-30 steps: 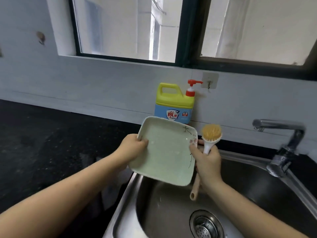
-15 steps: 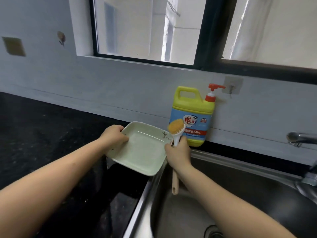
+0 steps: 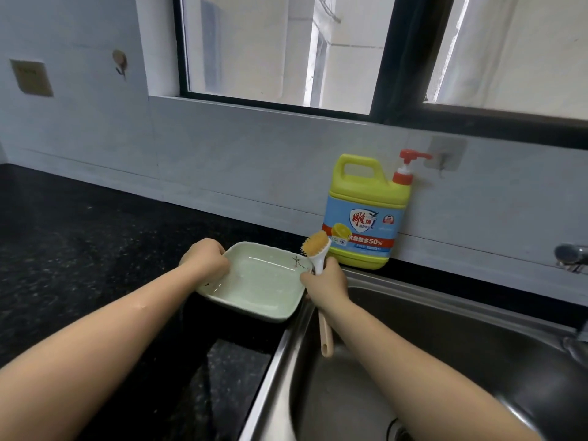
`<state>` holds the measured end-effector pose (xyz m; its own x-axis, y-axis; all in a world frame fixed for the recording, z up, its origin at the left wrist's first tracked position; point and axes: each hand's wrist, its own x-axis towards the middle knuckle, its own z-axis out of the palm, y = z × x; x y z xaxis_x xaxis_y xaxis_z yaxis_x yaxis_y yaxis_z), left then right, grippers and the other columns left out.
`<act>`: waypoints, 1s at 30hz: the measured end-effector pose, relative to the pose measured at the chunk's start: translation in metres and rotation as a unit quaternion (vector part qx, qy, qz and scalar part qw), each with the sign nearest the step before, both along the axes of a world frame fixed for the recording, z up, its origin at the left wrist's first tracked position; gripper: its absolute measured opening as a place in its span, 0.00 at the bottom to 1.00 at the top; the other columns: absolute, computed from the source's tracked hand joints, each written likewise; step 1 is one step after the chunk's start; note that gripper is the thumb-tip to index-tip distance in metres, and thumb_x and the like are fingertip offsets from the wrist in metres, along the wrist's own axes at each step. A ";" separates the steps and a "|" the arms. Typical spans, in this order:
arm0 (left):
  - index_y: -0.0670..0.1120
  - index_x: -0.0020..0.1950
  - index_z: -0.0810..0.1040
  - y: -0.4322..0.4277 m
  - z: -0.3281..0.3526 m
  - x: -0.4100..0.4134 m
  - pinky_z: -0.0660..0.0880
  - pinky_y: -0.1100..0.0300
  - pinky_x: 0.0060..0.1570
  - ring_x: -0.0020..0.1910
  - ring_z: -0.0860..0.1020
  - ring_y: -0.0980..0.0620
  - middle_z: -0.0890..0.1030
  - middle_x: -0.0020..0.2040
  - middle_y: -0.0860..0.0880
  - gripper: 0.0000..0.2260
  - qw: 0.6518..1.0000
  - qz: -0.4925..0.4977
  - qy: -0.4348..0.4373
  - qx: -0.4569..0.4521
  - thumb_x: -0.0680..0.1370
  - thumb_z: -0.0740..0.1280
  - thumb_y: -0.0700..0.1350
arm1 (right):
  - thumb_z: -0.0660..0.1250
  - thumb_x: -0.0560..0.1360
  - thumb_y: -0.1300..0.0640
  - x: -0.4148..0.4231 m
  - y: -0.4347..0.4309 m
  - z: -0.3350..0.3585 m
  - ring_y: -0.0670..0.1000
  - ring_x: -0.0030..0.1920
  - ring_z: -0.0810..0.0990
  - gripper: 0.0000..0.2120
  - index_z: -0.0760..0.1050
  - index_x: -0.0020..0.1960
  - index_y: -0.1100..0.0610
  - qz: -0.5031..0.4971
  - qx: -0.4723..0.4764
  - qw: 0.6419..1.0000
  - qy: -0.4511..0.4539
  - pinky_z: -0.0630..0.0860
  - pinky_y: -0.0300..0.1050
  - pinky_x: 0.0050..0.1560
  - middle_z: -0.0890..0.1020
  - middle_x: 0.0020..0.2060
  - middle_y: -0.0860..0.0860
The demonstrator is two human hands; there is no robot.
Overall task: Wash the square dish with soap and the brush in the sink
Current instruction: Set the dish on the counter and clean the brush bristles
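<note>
Both hands hold the square dish over the dark counter — left hand on its left rim, right hand also gripping the brush, bristles up, beside the soap bottle.

The black countertop to the left lay bare and open to approach. The square dish, gripped by the left hand and right hand, covered the counter beside the sink. The soap bottle blocked the back wall; the basin interior was unobstructed except for the brush handle hanging over its left rim.
</note>
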<state>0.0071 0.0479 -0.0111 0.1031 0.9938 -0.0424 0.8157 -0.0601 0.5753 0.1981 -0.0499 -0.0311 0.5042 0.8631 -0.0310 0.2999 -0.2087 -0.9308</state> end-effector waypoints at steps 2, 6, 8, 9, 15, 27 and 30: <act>0.44 0.42 0.82 0.000 0.000 -0.001 0.74 0.61 0.33 0.34 0.81 0.46 0.84 0.37 0.44 0.10 1.000 -0.003 -0.001 0.000 0.66 0.64 0.35 | 0.68 0.74 0.59 0.004 -0.005 0.001 0.51 0.41 0.78 0.13 0.70 0.56 0.57 0.011 0.005 1.000 0.021 0.76 0.42 0.36 0.78 0.50 0.55; 0.46 0.45 0.80 -0.008 0.001 0.000 0.74 0.56 0.39 0.40 0.78 0.46 0.82 0.44 0.44 0.09 0.999 -0.013 0.030 0.036 0.69 0.62 0.38 | 0.66 0.76 0.55 0.014 -0.023 0.010 0.47 0.32 0.75 0.10 0.72 0.54 0.57 0.040 0.016 0.998 0.054 0.70 0.35 0.27 0.79 0.40 0.54; 0.46 0.56 0.77 -0.020 0.002 0.007 0.73 0.53 0.47 0.52 0.76 0.43 0.77 0.55 0.43 0.13 0.992 -0.012 0.087 0.086 0.72 0.62 0.41 | 0.63 0.78 0.54 0.024 -0.038 0.016 0.47 0.30 0.74 0.08 0.72 0.54 0.57 0.050 0.014 0.998 0.038 0.70 0.35 0.26 0.78 0.37 0.53; 0.46 0.61 0.74 -0.025 0.002 0.009 0.71 0.52 0.52 0.57 0.73 0.42 0.74 0.59 0.42 0.16 0.988 -0.011 0.104 0.110 0.74 0.63 0.43 | 0.62 0.78 0.54 0.028 -0.044 0.018 0.47 0.29 0.74 0.07 0.72 0.53 0.56 0.058 0.012 0.998 0.020 0.70 0.37 0.26 0.78 0.37 0.53; 0.47 0.66 0.73 -0.064 0.011 0.042 0.69 0.52 0.61 0.63 0.70 0.45 0.72 0.62 0.45 0.18 0.976 -0.100 -0.006 0.194 0.76 0.65 0.45 | 0.59 0.80 0.52 0.072 -0.099 0.028 0.47 0.38 0.78 0.04 0.71 0.52 0.45 0.104 0.009 0.977 -0.186 0.73 0.39 0.34 0.79 0.41 0.49; 0.57 0.72 0.63 -0.165 -0.006 0.121 0.64 0.63 0.66 0.67 0.66 0.58 0.69 0.69 0.56 0.30 0.893 -0.409 0.025 0.189 0.73 0.68 0.58 | 0.69 0.66 0.60 0.118 -0.162 0.038 0.55 0.36 0.78 0.04 0.80 0.41 0.57 0.151 0.069 0.529 -0.832 0.76 0.49 0.41 0.80 0.33 0.53; 0.54 0.72 0.64 -0.173 -0.021 0.144 0.66 0.63 0.64 0.65 0.69 0.56 0.71 0.67 0.54 0.30 0.881 -0.437 0.034 0.179 0.72 0.68 0.59 | 0.70 0.67 0.59 0.121 -0.165 0.040 0.54 0.37 0.78 0.01 0.81 0.38 0.54 0.158 0.073 0.512 -0.841 0.76 0.49 0.45 0.80 0.32 0.51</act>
